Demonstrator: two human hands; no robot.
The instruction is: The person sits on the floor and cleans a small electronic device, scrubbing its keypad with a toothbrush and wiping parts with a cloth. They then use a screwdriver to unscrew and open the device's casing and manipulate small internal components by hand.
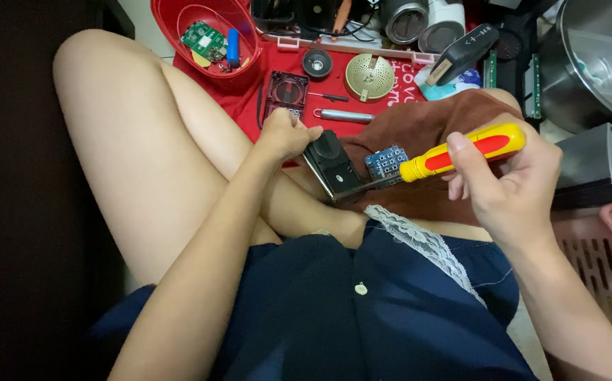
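Screwdriver (pixel 461 150) gripped tight in right hand (pixel 514 187); left hand (pixel 285 134) clamps black casing (pixel 331 166).

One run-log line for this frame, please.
left hand: grips black casing | right hand: holds yellow screwdriver, tip at casing | blue circuit board beside casing

Far left of you sits a red bowl (pixel 172 28) holding a green circuit board (pixel 204 39) and a blue cylinder (pixel 232 46). A round perforated disc (pixel 369 76) and a metal spring (pixel 343 115) lie on the red mat (pixel 246 95).
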